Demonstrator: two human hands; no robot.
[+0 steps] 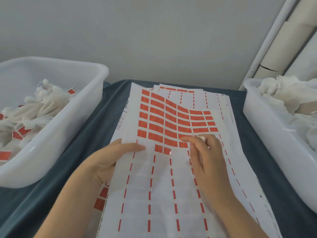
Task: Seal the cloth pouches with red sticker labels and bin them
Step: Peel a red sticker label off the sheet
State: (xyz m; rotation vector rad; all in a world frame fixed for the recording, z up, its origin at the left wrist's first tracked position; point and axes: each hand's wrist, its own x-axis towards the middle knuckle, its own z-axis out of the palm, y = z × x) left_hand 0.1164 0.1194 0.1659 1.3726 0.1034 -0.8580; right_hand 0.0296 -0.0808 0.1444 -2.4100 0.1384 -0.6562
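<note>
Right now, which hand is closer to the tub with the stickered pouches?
Left. The left hand holds the sticker sheet's edge beside the left tub; the right hand is farther away, over the sheet's red stickers.

My bench [96,121] has a dark blue cloth on it. On it stand two white tubs, left [72,127] and right [267,134], with sticker sheets [163,194] between them.

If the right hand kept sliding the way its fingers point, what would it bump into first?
The right hand points up and left across the sticker sheet. Its fingertips already sit at the red stickers left on the sheet, so it would probably touch those first. Whether they already touch is unclear.
</note>
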